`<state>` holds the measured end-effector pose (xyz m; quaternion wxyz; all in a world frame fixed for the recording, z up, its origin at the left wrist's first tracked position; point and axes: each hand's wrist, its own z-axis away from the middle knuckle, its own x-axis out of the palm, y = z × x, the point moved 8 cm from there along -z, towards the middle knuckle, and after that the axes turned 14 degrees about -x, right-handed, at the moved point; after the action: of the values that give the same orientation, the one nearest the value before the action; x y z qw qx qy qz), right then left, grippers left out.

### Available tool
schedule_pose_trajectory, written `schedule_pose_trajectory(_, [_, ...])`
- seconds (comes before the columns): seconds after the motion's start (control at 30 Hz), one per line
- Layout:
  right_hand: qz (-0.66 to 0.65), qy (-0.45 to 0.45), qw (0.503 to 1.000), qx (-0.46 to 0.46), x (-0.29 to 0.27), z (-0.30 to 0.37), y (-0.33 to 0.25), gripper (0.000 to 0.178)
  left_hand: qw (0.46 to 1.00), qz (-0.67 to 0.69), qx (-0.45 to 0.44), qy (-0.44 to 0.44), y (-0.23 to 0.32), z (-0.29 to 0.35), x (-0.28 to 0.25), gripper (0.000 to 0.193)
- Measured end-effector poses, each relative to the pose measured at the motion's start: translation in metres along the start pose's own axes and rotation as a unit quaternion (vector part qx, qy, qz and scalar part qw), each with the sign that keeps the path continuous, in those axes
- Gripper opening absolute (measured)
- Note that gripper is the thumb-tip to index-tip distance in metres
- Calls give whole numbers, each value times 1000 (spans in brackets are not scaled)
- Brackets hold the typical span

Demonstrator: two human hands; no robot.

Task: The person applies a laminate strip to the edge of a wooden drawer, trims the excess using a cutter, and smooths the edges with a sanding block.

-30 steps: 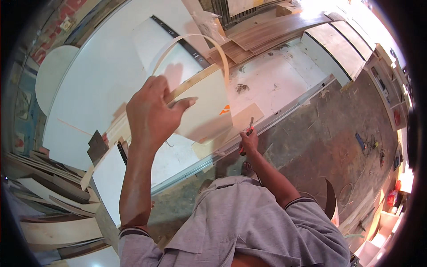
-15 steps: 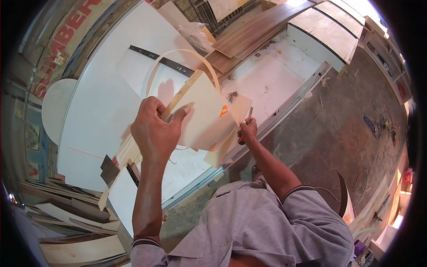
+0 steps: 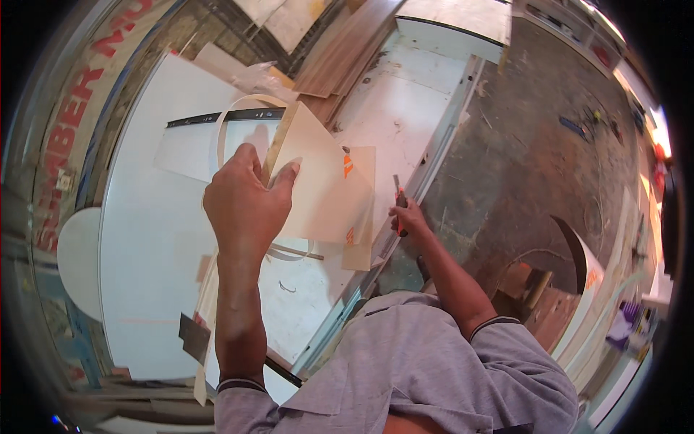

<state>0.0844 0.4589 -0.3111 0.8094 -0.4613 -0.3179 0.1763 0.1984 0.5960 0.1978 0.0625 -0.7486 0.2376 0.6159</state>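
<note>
My left hand [image 3: 246,206] grips a cream-coloured board [image 3: 314,181] by its thick edge, thumb on the face and fingers behind. The board is tilted up and has orange printed marks along its right side. A thin pale edging strip [image 3: 220,137] curves in a loop behind my left hand. To the right of the board, my right hand [image 3: 412,220] is closed round a red and black utility knife [image 3: 401,210]. Its blade points away from me and is apart from the board. The fingers behind the board are partly hidden.
Under the board stretches a large white panel [image 3: 144,239] with a black drawer rail [image 3: 195,120] on it. A long white cabinet frame [image 3: 394,101] lies beyond, beside brown wood-grain boards [image 3: 347,54]. Tools and cords [image 3: 589,124] lie on the concrete floor [image 3: 520,166] at right.
The knife has moved away from the board's right edge and stands more upright. The board is turned a little in my left hand. The whole view has shifted.
</note>
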Motion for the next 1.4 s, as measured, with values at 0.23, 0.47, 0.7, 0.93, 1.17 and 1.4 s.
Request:
schedule_pose_trajectory(0.23, [423,213,866,-163,50,80,29,72,988,54,142,19,-3,-6,2,44])
schedule_pose_trajectory(0.47, [371,284,884,27,75,139,76,77,985,89,145,-29,-20,-8,1,33])
schedule_pose_trajectory(0.7, [315,351,882,16,60,137,97,54,983,104,152,-5,-18,-8,-3,31])
schedule_pose_trajectory(0.93, [330,329,883,-55,48,118,76,42,982,122,145,14,-10,-15,0,34])
schedule_pose_trajectory(1.17, [318,285,898,-103,53,105,70,40,984,120,131,-6,-2,-30,3,34])
schedule_pose_trajectory(1.4, [318,303,894,-91,48,102,75,41,980,114,159,26,0,-31,15,46])
